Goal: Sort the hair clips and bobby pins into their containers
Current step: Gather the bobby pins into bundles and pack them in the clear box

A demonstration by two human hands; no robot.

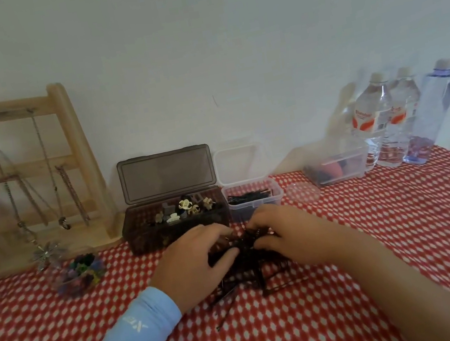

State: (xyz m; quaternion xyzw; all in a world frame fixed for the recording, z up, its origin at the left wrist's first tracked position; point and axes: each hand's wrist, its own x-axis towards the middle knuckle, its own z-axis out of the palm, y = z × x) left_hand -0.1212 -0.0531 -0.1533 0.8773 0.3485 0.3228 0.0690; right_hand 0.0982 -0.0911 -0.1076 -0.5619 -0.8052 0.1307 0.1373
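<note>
Standing open behind the loose bobby pins (248,277) on the counter (379,233) are a dark box (151,237) of hair clips (186,205) and a clear box (277,191) of pins. The left hand (192,263) and right hand (289,237) meet over the pile, curled fingers pinching pins.

White letters, seemingly "XTE", upside down on the blue wristband (139,332)

This is a home, seemingly a dressing corner. A tabletop under a red-and-white patterned cloth (379,233) meets a plain white wall (224,35). Along the back edge stand a wooden jewellery stand (70,137) hung with necklaces (8,190) at the left, a dark box (169,234) of hair clips (186,205) and a clear box (277,194) of bobby pins (248,196) mid-edge, and water bottles (381,124) toward the right corner.
</note>
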